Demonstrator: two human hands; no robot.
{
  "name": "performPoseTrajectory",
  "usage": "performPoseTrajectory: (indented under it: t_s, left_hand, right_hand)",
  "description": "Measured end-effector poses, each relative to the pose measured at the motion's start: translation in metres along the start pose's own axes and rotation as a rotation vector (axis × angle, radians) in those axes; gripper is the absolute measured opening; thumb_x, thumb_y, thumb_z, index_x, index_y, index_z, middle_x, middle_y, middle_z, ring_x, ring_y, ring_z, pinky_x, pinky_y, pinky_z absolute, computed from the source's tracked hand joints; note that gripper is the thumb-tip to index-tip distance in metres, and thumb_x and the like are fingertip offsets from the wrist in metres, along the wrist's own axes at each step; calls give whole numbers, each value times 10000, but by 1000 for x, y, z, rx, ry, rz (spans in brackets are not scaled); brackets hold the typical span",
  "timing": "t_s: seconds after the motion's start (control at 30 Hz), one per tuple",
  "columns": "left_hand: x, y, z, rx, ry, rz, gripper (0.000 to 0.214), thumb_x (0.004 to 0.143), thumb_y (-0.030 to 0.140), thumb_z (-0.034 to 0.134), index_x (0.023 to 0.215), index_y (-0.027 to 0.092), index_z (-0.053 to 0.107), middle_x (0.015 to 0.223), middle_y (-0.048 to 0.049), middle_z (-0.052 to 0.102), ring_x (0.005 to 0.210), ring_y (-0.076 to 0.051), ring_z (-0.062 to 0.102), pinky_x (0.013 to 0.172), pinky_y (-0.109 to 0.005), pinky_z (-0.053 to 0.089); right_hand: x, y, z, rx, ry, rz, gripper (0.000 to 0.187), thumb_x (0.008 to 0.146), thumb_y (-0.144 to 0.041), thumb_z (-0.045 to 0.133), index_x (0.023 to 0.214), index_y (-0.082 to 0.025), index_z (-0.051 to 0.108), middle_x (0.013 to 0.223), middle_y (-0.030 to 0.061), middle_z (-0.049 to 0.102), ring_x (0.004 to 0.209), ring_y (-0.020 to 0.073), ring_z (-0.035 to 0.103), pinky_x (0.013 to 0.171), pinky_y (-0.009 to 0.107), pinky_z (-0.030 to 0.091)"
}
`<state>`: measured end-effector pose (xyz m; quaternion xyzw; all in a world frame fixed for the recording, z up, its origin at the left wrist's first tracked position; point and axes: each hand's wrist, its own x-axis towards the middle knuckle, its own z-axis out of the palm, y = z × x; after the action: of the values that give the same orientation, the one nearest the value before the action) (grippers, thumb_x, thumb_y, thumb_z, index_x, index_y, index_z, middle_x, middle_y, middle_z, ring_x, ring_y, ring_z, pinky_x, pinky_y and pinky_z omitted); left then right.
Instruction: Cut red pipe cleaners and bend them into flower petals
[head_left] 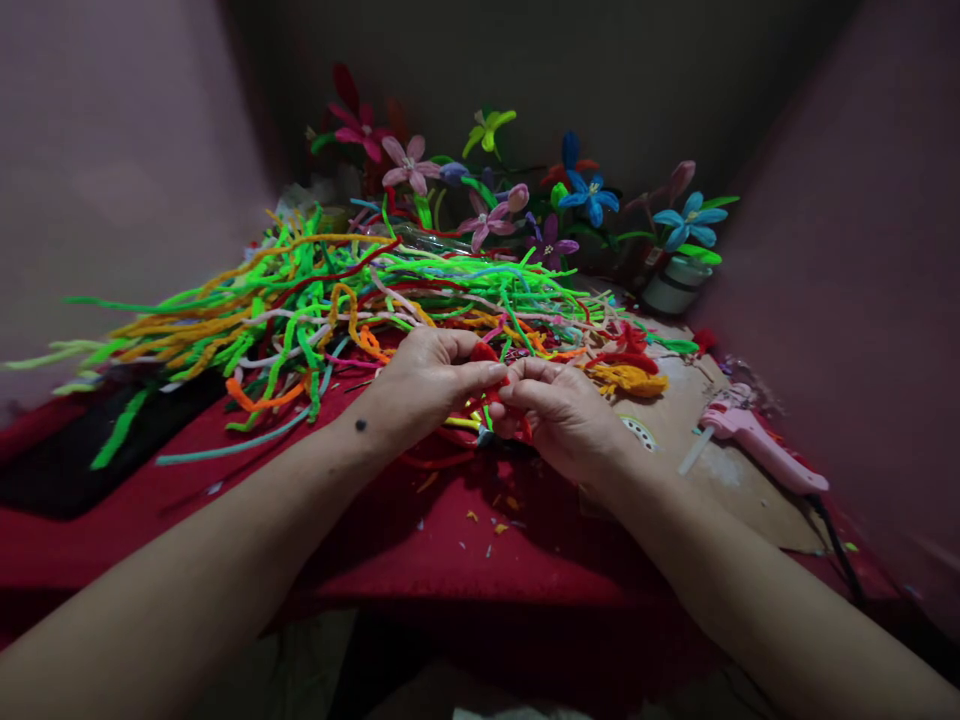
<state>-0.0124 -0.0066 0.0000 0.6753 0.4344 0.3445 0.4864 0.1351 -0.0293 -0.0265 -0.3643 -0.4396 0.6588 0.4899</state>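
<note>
My left hand (431, 385) and my right hand (562, 415) meet over the front middle of the table. Between their fingertips is a red pipe cleaner (486, 352), bent, with parts of it showing above and below my fingers. Both hands are closed in a pinch on it; my fingers hide most of its shape. Just behind them spreads a large heap of pipe cleaners (450, 270) in green, orange, pink and red. Close to my right hand lies a bundle of mustard-yellow pipe cleaners (626, 380).
A pink glue gun (765, 440) with a cord rests on cardboard (720, 500) at the right. Fuzzy flowers (412, 165) stand along the back, some by a whitish pot (677, 285). Small scraps (501, 527) dot the red tablecloth (450, 570). Walls close in on both sides.
</note>
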Motion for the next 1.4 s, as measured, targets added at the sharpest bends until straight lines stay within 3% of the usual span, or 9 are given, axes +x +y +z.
performPoseTrajectory:
  t_s: [0.23, 0.4, 0.57, 0.67, 0.87, 1.13, 1.3, 1.4]
  left_hand:
    - [1, 0, -2, -35, 10, -5, 179, 727, 256, 608, 611, 126, 569, 484, 48, 469, 443, -51, 389, 431, -183, 292]
    - [1, 3, -3, 7, -21, 44, 158, 728, 224, 613, 616, 115, 587, 521, 33, 524, 486, -61, 447, 455, -172, 337]
    - [0, 0, -1, -167, -37, -3, 150, 747, 276, 623, 720, 129, 616, 551, 35, 548, 463, -51, 456, 429, -154, 344]
    - [-1, -2, 6, -245, 39, -21, 153, 740, 264, 629, 673, 132, 591, 528, 34, 550, 417, -48, 447, 400, -153, 348]
    - [-6, 2, 20, -129, 252, 109, 165, 737, 220, 629, 604, 142, 568, 514, 28, 578, 428, -64, 488, 404, -158, 358]
    - [2, -1, 7, -234, 89, 30, 201, 766, 285, 607, 634, 139, 568, 494, 46, 506, 393, -35, 372, 384, -164, 272]
    - [0, 2, 13, -51, 299, 102, 157, 722, 218, 634, 600, 136, 579, 524, 39, 530, 477, -55, 431, 463, -171, 339]
    - [1, 1, 17, -66, 371, 100, 154, 725, 228, 624, 608, 140, 576, 542, 35, 550, 499, -64, 453, 471, -175, 345]
  right_hand:
    - [3, -2, -3, 90, -15, 78, 174, 587, -180, 750, 644, -148, 588, 551, -12, 601, 539, 109, 559, 507, 228, 391]
    - [2, 3, -9, -85, -77, 35, 163, 681, -285, 711, 732, -132, 690, 582, 13, 630, 492, 96, 511, 507, 250, 374]
    - [2, 4, -10, -183, -49, 12, 168, 694, -288, 704, 657, -126, 680, 557, 16, 635, 456, 83, 500, 499, 243, 368]
    - [2, 4, -7, -155, -30, 32, 193, 667, -277, 721, 581, -124, 642, 529, 14, 632, 432, 83, 509, 486, 235, 377]
    - [0, 4, -3, -57, -41, 96, 220, 622, -257, 745, 532, -120, 598, 487, 14, 621, 414, 90, 516, 477, 233, 386]
    - [-1, 2, -4, -68, -25, 86, 173, 643, -217, 712, 563, -115, 598, 487, 21, 631, 397, 85, 525, 452, 212, 390]
    - [-2, 5, -2, -40, -44, 121, 176, 677, -221, 691, 589, -114, 583, 519, 46, 660, 402, 106, 571, 449, 214, 441]
    - [-3, 6, 1, 4, -51, 148, 165, 704, -235, 670, 636, -125, 568, 562, 54, 683, 432, 134, 613, 450, 229, 478]
